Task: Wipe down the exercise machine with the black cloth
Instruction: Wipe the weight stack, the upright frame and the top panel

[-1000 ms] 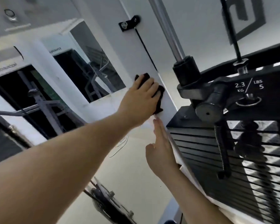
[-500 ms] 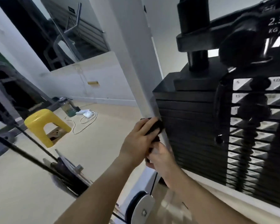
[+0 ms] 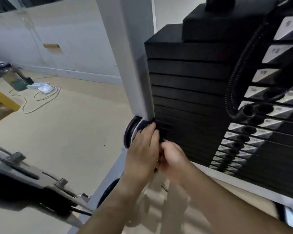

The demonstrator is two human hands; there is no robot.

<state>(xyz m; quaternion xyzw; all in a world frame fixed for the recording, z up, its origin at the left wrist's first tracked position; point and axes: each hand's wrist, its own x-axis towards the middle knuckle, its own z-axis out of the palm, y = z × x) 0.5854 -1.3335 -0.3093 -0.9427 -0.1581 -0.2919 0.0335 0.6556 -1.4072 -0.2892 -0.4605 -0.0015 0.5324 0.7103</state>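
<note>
The exercise machine has a white upright post [image 3: 134, 65] and a black weight stack [image 3: 189, 85] with numbered labels. My left hand [image 3: 142, 149] grips the black cloth [image 3: 160, 138] and presses it against the foot of the post, where post and stack meet. Only dark edges of the cloth show past my fingertips and between my hands. My right hand [image 3: 173, 159] sits tight against the left one, fingers curled in toward the cloth's lower part.
A black pulley wheel [image 3: 131, 132] sits at the base of the post, just left of my hands. A coiled black cord [image 3: 233, 78] hangs over the stack. White cables and a power strip [image 3: 44, 88] lie on the beige floor; a yellow stool [image 3: 0, 100] stands at left.
Both hands have slid the cloth down the white post from high up to its foot. My right hand has closed in against the left, and my view has tilted downward.
</note>
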